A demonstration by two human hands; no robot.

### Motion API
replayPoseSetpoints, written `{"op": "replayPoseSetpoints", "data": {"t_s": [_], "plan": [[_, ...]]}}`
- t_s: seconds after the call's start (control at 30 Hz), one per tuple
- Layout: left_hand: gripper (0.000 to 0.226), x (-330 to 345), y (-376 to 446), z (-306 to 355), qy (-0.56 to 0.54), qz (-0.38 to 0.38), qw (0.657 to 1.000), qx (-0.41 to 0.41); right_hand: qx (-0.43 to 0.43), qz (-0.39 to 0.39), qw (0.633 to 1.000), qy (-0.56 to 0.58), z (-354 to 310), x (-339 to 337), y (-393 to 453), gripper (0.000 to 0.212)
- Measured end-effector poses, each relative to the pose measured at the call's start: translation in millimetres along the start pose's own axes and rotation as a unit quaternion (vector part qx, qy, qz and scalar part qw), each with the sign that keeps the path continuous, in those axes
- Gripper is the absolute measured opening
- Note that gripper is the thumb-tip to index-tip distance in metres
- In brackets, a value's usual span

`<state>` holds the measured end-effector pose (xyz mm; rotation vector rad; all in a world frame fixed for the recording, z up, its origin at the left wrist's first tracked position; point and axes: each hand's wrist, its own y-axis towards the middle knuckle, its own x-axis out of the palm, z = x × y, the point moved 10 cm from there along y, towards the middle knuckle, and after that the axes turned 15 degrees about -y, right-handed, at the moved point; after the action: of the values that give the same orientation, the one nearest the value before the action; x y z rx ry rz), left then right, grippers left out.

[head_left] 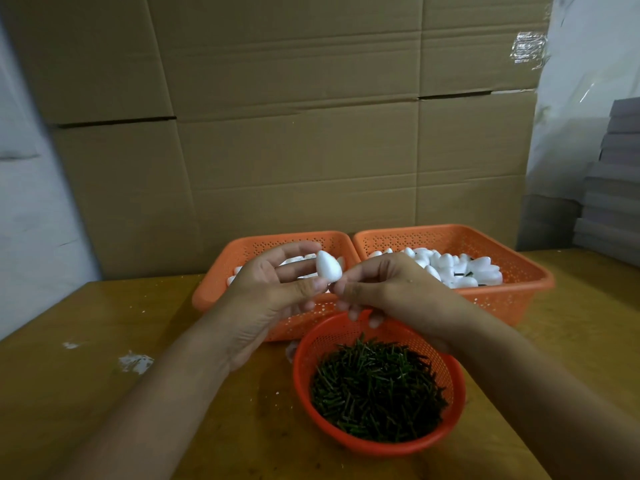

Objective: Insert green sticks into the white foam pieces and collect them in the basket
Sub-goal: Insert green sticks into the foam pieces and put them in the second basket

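Pinching the white foam piece (pixel 329 267), the left hand (pixel 277 289) meets the right hand (pixel 377 289).

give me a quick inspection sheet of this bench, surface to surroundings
surface: wooden table, white crumbs at left
job's things: foam piece held up; round basket of green sticks; left basket and right basket hold foam pieces, dark stems showing in the right one
clutter: nothing seen beyond crumbs
hands: left hand holds the foam piece; right hand pinches at its lower end
cables: nothing seen
surroundings: cardboard boxes behind, grey stack at right
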<state>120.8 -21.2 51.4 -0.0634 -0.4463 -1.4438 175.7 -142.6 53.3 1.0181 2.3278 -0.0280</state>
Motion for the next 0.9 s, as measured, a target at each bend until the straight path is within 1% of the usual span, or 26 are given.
{"op": "replayPoseSetpoints", "data": {"t_s": [0.1, 0.2, 0.37, 0.43, 0.5, 0.6, 0.9], "plan": [[0.053, -2.1, 0.6, 0.2, -0.014, 0.016, 1.000, 0.004, 0.012, 0.023, 0.999, 0.022, 3.0, -3.4, 0.7, 0.009], [0.052, -4.6, 0.6, 0.6, -0.011, 0.034, 0.999, 0.011, 0.022, 0.032, 0.999, 0.020, 5.4, -2.0, 0.9, 0.009], [0.055, -2.1, -1.2, 3.6, 0.015, 0.036, 0.999, 0.020, 0.024, 0.026, 0.999, 0.019, 4.1, 7.7, -0.2, 0.010], [0.051, -2.1, -1.5, 4.7, 0.037, 0.038, 0.998, 0.025, 0.017, 0.019, 0.999, 0.020, 1.2, 11.8, -1.1, 0.010], [0.045, -1.5, -2.2, 5.6, 0.055, 0.034, 0.997, 0.030, 0.011, 0.013, 1.000, 0.022, -2.1, 14.2, -2.1, 0.011], [0.048, 0.8, -2.5, 6.4, 0.062, 0.018, 0.998, 0.028, 0.011, 0.007, 1.000, 0.021, -4.4, 14.1, -3.4, 0.014], [0.039, 3.5, -1.7, 3.3, 0.038, -0.024, 0.999, 0.001, 0.019, -0.021, 0.999, 0.041, -5.9, 16.4, -5.4, 0.016]]}}
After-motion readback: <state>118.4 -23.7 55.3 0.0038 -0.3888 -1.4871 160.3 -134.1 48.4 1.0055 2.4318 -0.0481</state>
